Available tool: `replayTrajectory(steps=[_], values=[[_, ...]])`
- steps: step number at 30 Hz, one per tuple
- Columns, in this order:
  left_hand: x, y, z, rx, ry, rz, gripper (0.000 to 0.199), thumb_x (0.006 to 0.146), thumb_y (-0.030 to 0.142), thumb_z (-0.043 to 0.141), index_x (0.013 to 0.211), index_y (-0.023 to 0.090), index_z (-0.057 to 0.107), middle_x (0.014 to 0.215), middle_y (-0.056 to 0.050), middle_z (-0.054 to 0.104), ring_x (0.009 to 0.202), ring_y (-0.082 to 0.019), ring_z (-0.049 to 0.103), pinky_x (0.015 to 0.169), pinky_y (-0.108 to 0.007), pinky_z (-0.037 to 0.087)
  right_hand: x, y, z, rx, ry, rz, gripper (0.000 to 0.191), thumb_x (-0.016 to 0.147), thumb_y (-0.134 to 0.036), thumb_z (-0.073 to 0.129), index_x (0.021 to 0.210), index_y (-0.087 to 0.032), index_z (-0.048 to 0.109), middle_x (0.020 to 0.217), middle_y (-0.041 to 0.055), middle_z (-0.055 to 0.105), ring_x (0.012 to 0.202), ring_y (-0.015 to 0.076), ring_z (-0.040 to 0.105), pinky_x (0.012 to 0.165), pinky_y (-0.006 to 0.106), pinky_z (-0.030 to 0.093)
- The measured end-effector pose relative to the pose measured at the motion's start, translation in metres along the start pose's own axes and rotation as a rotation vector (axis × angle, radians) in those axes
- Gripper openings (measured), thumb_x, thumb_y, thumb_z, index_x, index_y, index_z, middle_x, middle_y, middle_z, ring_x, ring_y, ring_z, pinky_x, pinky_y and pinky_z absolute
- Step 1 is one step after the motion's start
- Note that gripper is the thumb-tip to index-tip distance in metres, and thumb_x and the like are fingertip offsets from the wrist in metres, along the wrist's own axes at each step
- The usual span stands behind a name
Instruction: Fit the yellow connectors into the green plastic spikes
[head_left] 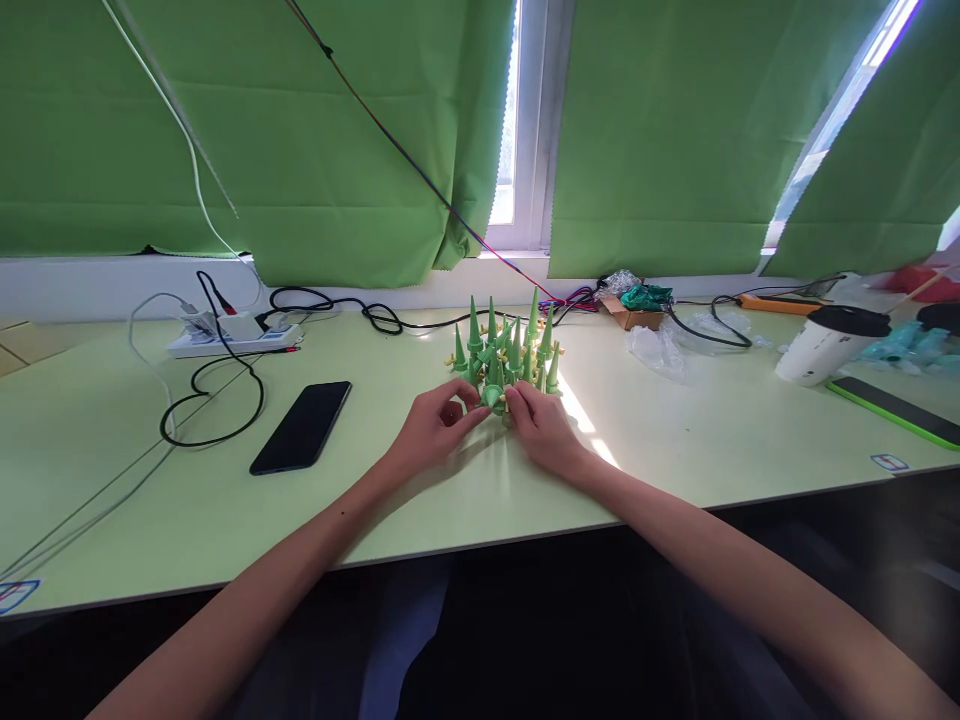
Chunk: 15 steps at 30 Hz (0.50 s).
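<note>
A cluster of green pointed plastic cones (516, 345), several with small yellow pieces sticking out at the sides, stands on the pale table before me. At its front edge, one green cone (492, 397) lies tilted between my hands. My left hand (436, 425) curls around its left side, thumb and forefinger closed on it. From the right, my right hand (546, 425) pinches a small yellow piece (505, 400) against that cone. The fingers partly hide where the two pieces meet.
A black phone (301, 428) lies to the left, near a white power strip (232, 335) and looped cables. Along the right are a small cardboard box (631, 313), a clear plastic bag (660, 350), a white cup with a black lid (829, 348) and a green-edged phone (896, 410).
</note>
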<state>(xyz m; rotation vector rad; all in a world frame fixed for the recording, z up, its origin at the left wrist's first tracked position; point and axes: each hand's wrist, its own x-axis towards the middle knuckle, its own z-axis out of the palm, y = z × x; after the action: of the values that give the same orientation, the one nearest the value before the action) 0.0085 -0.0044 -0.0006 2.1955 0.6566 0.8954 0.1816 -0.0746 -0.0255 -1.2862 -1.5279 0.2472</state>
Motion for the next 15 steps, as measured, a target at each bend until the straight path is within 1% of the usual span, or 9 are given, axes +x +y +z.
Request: replayTrajectory(steps=[2, 5, 6, 8, 10, 12, 15], values=[[0.001, 0.003, -0.0011, -0.1, -0.082, -0.098, 0.034, 0.09, 0.048, 0.055, 0.08, 0.015, 0.059, 0.063, 0.002, 0.054, 0.049, -0.006, 0.043, 0.047, -0.019, 0.033, 0.0001, -0.0005, -0.0009, 0.0, 0.008, 0.003, 0.037, 0.1, -0.043, 0.036, 0.069, -0.022, 0.038, 0.057, -0.0046, 0.042, 0.052, 0.0104, 0.036, 0.053, 0.025, 0.029], [0.0029, 0.0026, -0.0025, -0.25, -0.178, -0.184, 0.047, 0.093, 0.054, 0.043, 0.074, 0.014, 0.058, 0.054, 0.002, 0.049, 0.045, -0.008, 0.044, 0.046, -0.022, 0.033, -0.0004, -0.0018, -0.002, -0.022, -0.001, -0.022, 0.036, 0.1, -0.042, 0.037, 0.071, -0.022, 0.04, 0.058, -0.0046, 0.042, 0.052, 0.0103, 0.036, 0.054, 0.025, 0.03], [0.0033, 0.0017, -0.0028, -0.279, -0.204, -0.206, 0.049, 0.093, 0.056, 0.041, 0.073, 0.014, 0.058, 0.052, 0.002, 0.048, 0.044, -0.008, 0.044, 0.046, -0.022, 0.034, -0.0006, -0.0023, -0.0023, -0.03, -0.012, -0.033, 0.035, 0.1, -0.042, 0.037, 0.071, -0.021, 0.041, 0.058, -0.0046, 0.043, 0.052, 0.0102, 0.037, 0.054, 0.025, 0.03], [0.0035, -0.0005, -0.0032, -0.292, -0.241, -0.242, 0.049, 0.091, 0.058, 0.045, 0.072, 0.015, 0.058, 0.05, 0.002, 0.048, 0.042, -0.009, 0.044, 0.045, -0.022, 0.033, -0.0011, -0.003, -0.0029, -0.035, -0.037, -0.053, 0.033, 0.1, -0.04, 0.038, 0.072, -0.021, 0.042, 0.059, -0.0046, 0.044, 0.053, 0.0102, 0.037, 0.055, 0.024, 0.031], [0.0028, -0.0021, -0.0036, -0.269, -0.266, -0.255, 0.046, 0.088, 0.057, 0.052, 0.07, 0.015, 0.057, 0.049, 0.003, 0.048, 0.042, -0.008, 0.042, 0.045, -0.021, 0.032, -0.0016, -0.0029, -0.0033, -0.029, -0.056, -0.067, 0.032, 0.1, -0.037, 0.038, 0.072, -0.021, 0.042, 0.06, -0.0046, 0.044, 0.053, 0.0102, 0.037, 0.055, 0.024, 0.031], [0.0018, -0.0028, -0.004, -0.252, -0.27, -0.249, 0.043, 0.086, 0.055, 0.057, 0.069, 0.015, 0.055, 0.05, 0.003, 0.049, 0.043, -0.007, 0.041, 0.046, -0.021, 0.032, -0.002, -0.002, -0.0034, -0.021, -0.063, -0.076, 0.031, 0.1, -0.036, 0.038, 0.072, -0.021, 0.041, 0.061, -0.0045, 0.045, 0.054, 0.0102, 0.037, 0.055, 0.024, 0.03], [0.0007, -0.0023, -0.0044, -0.238, -0.26, -0.24, 0.04, 0.085, 0.052, 0.058, 0.068, 0.015, 0.055, 0.05, 0.003, 0.047, 0.044, -0.007, 0.04, 0.046, -0.021, 0.03, -0.0025, -0.0007, -0.0032, -0.016, -0.072, -0.073, 0.03, 0.1, -0.035, 0.038, 0.073, -0.022, 0.04, 0.061, -0.0045, 0.045, 0.054, 0.0103, 0.037, 0.055, 0.024, 0.031]])
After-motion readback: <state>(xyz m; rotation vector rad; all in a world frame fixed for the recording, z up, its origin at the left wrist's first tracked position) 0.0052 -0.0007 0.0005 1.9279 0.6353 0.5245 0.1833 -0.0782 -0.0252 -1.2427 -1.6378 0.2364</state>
